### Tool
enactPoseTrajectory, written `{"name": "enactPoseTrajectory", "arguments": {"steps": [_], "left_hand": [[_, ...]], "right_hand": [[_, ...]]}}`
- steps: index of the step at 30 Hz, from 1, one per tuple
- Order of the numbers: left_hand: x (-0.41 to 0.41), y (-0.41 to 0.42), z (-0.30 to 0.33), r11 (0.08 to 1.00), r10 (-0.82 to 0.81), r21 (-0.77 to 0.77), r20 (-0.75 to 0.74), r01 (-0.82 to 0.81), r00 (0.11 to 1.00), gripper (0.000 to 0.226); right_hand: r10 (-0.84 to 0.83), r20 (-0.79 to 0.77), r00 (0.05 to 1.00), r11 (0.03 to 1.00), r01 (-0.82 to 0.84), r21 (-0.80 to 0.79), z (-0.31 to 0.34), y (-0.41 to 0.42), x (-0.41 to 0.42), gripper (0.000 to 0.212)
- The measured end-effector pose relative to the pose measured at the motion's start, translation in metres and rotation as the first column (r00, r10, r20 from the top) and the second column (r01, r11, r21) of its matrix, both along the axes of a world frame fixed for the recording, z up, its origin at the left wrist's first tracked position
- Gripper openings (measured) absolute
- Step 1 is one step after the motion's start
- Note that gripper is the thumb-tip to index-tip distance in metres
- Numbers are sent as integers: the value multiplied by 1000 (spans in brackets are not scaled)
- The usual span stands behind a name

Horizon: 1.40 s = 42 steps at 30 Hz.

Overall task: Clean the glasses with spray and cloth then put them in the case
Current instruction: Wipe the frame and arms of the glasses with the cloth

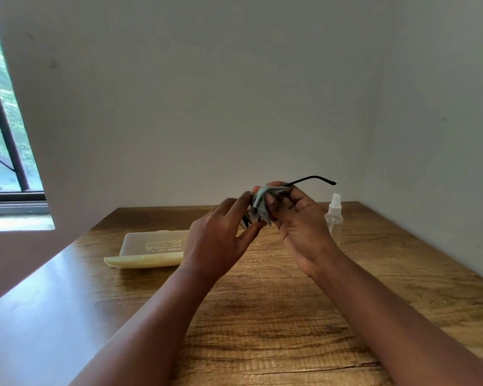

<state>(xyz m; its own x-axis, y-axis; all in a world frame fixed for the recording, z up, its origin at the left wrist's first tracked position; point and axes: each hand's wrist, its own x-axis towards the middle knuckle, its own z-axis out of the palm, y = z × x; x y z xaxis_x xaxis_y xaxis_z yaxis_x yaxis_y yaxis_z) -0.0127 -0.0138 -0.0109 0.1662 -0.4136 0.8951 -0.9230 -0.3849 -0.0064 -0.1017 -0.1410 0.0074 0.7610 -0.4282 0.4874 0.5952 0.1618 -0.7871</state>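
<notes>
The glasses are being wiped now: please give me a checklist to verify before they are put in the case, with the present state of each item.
1. Glasses held firmly: ok. The left hand and right hand both grip them above the table.
2. Cloth on the lens: ok, bunched between the fingers.
3. Lenses clean: cannot tell, the cloth and fingers hide them.
4. Temples folded: not ok, one temple sticks out to the right.
5. Case open and ready: ok, the lid lies open on the table to the left.
6. Spray bottle out of the way: ok, upright on the right.
</notes>
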Motion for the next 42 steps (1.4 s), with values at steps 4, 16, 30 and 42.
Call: {"name": "enactPoseTrajectory", "arguments": {"steps": [4,16,30,42], "left_hand": [[1,0,0,1000,15,8,4,-15,1000,53],[1,-5,2,1000,0,-27,18,0,1000,52],[0,-4,3,998,-40,-57,11,40,999,53],[2,-2,1,999,-22,-34,10,23,1000,55]], "right_hand": [[-36,-6,999,999,35,-31,-2,3,0,33],[-191,-16,982,917,184,354,16,-6,-6,58],[-379,57,924,706,249,663,29,-42,-17,62],[-166,66,984,897,122,425,20,-11,-10,78]]}}
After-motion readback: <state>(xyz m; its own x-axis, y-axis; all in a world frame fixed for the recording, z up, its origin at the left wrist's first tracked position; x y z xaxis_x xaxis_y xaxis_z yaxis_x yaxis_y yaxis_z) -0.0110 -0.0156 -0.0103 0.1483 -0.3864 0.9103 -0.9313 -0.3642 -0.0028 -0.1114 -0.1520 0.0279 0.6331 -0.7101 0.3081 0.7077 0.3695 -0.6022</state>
